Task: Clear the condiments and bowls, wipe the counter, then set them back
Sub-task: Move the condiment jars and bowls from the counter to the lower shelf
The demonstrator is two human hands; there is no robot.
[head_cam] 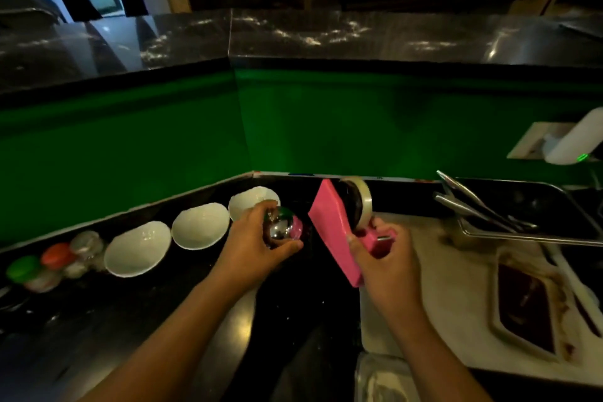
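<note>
Since both my hands are full at once here, this is where I'd expect something to slip. My left hand (257, 238) has its fingers and thumb curled round a small shiny metal cup (284, 228), right beside the nearest of the three white bowls (251, 199). I honestly can't tell if the cup is sitting on the black counter (130, 320) or just off it. My right hand (381, 258) is clamped on the low end of the pink tape dispenser (336, 232), which is tipped up on a steep slant with the tape roll (362, 199) riding at the top.

The things that worry me:

- The dispenser is top-heavy and I only have one end of it. If my grip loosens, it swings down towards the cup or the bowls.
- The polished metal is slick, so a pinch from above could let the cup pop out and knock that near bowl.
- The other bowls (199, 230) and the jars with the green lid (23, 268) and orange lid (57, 254) sit in a tight row along the wall edge. A careless elbow sweep to the left takes out several.
- The white board (440, 271) on my right has a messy sauce tray (522, 303) on it, so anything I park there could pick up gunk.

None of the row looks cleared yet, so I reckon I'm early in the job.
</note>
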